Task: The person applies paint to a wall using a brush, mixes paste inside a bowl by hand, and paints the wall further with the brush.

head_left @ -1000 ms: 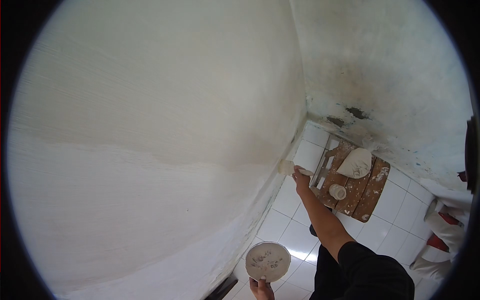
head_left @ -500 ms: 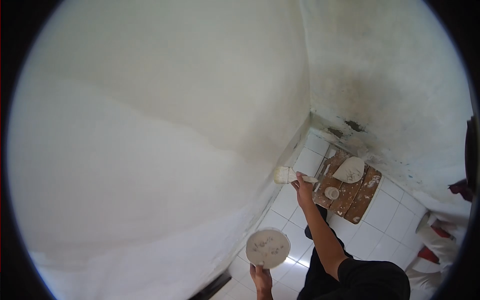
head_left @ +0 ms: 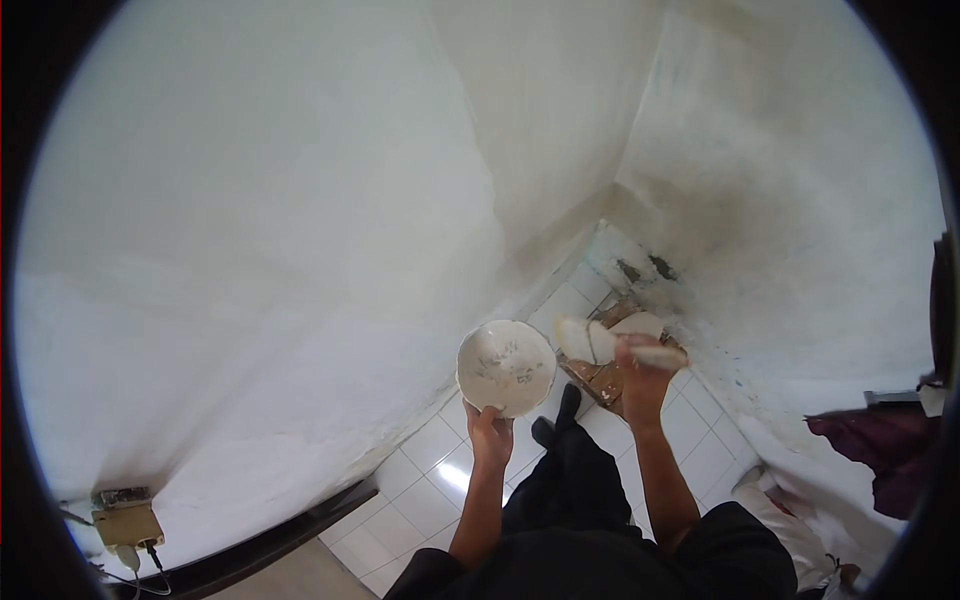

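Note:
My left hand (head_left: 489,428) grips the near rim of a round, pale bowl (head_left: 506,367), thumb over the edge. Whitish paint or paste coats the bowl's inside, with grey patches showing. To its right, my right hand (head_left: 645,368) is closed around the handle of a wide paintbrush (head_left: 588,342). The brush's pale bristles point left toward the bowl, apart from it, and are slightly blurred. Both hands are in front of the wall (head_left: 300,180), which has a lighter area and a darker, damp-looking area near the corner.
Behind the brush, a stained wooden board (head_left: 597,382) lies on white floor tiles (head_left: 430,443). An electrical socket box (head_left: 128,524) with plugged cables is at lower left, beside a dark curved edge (head_left: 270,545). Dark red cloth (head_left: 880,450) hangs at right.
My left hand has raised the bowl higher in view. The brush has moved slightly right and turned in my right hand. My view has swung, bringing the socket box in.

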Available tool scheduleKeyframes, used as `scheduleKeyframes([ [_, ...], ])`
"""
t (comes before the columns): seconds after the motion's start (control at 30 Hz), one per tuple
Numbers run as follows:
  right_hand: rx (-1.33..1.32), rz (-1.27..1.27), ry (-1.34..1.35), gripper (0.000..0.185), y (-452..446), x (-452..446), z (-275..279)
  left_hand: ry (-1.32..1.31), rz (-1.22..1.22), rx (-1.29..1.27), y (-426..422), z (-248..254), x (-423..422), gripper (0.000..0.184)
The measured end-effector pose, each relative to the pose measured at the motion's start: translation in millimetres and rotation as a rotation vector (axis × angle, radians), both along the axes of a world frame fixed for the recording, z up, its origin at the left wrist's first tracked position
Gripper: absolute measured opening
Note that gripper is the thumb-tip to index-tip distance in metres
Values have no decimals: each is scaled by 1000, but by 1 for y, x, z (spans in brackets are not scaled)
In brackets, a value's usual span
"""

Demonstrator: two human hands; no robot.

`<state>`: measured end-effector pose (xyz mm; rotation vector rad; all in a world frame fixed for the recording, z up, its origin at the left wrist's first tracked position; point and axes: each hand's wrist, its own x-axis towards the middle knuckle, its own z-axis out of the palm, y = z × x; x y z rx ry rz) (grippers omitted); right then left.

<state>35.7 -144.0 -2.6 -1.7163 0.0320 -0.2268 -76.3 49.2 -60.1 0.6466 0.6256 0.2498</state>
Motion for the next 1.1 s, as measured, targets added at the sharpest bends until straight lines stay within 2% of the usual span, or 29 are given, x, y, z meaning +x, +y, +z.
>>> scheduleKeyframes([
  [0.03, -10, 2, -8, 16, 0, -10, 10, 16, 14, -4, -3, 6, 5, 65],
  [0.1, -160, 210, -339, 14, 3, -23, 26, 17, 31, -13, -8, 16, 15, 62],
  [0.2, -258, 368, -464, 18, 16, -34, 52, 38, 26, 45, -12, 25, 22, 57],
  [0.33, -408, 360, -490, 28, 32, -44, 62, -21, 24, 107, -14, 34, 26, 56],
  [0.7, -448, 155, -466, 27, 67, 6, 76, -63, 84, 137, -24, 61, 53, 55],
  [0.8, -500, 153, -429, 26, 71, 16, 76, -34, 48, 254, -24, 63, 58, 56],
  [0.87, -534, 157, -427, 25, 76, 23, 78, -14, 4, 455, -24, 58, 58, 57],
  [1.0, -541, 191, -378, 25, 79, 24, 79, -37, -9, 445, -23, 48, 56, 58],
  [1.1, -452, 219, -331, 24, 79, 31, 78, -17, -11, 334, -11, 56, 60, 59],
])
